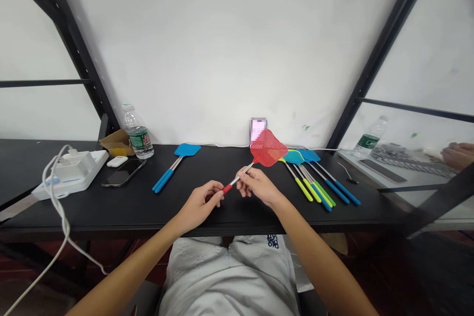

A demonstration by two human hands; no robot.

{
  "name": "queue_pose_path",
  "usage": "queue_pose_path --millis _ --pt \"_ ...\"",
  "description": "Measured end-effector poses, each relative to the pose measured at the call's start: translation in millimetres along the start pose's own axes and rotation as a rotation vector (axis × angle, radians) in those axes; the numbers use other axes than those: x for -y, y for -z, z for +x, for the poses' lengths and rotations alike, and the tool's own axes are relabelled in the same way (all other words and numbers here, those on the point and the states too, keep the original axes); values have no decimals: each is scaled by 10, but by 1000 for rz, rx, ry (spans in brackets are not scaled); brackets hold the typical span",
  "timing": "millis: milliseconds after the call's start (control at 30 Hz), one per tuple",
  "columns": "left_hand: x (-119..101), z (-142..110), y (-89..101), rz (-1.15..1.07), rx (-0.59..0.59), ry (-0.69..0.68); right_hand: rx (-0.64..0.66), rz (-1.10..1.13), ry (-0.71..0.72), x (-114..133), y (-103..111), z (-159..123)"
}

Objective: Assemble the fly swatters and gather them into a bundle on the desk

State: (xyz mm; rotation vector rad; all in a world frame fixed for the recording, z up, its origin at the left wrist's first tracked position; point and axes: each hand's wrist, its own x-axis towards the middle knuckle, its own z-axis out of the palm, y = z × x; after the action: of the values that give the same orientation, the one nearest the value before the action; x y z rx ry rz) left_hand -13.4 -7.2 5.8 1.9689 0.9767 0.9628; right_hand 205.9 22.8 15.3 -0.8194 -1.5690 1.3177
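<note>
The red fly swatter [262, 154] is held above the counter [122, 212], its long axis slanting from near left to far right, left hand [200, 203] fingers closed around the handle [227, 188], right hand [259, 186] fingers, nearer the mesh head [273, 149], pinching the shaft [234, 180].

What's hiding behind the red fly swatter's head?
Behind the red fly swatter, the upper part of a blurred pinkish panel shows by the wall; its lower right is covered. A yellow swatter emerges at right, its head mostly hidden.
</note>
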Motion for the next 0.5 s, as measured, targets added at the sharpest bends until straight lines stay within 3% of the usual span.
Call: queue_pose_path --millis 100,233,333,500 --pt "19 1 9 12 -32 9 -129 38 -11 36 183 15" --pt "36 5 13 29 -34 14 -325 54 -51 150 604 -45" --pt "36 8 7 33 -27 15 -511 -47 -117 239 979 -163" --pt "25 10 9 48 -23 20 -700 -308 -170 248 1550 -381"
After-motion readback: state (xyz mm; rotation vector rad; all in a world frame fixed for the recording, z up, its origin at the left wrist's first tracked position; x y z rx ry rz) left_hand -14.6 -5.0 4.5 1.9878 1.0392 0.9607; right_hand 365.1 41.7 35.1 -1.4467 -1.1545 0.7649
